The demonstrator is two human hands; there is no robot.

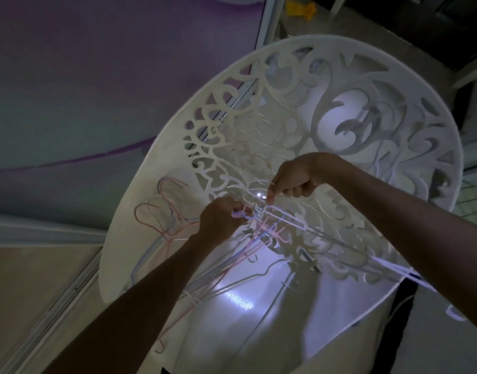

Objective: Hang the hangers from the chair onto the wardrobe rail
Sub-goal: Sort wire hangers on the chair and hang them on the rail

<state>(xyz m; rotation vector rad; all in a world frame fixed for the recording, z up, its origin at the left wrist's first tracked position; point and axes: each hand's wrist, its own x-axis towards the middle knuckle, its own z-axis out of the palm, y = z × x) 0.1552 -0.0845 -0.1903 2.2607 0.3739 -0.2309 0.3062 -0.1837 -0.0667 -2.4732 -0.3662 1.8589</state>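
A white plastic chair [410,85] with a round, cut-out patterned back fills the middle of the view. A tangle of thin wire hangers [205,276] in white, pink and pale blue lies on its seat. My left hand [218,218] is closed around a bunch of hanger hooks above the pile. My right hand [294,179] pinches a white hanger's hook just to the right of it. More hanger hooks [162,209] in pink and blue stick out at the chair's left side. The wardrobe rail is out of view.
A purple and grey panel [97,76] fills the upper left, with a metal sliding track [43,319] along the floor at lower left. A yellow object [299,9] lies on the floor beyond the chair. Dark furniture [434,28] stands at upper right.
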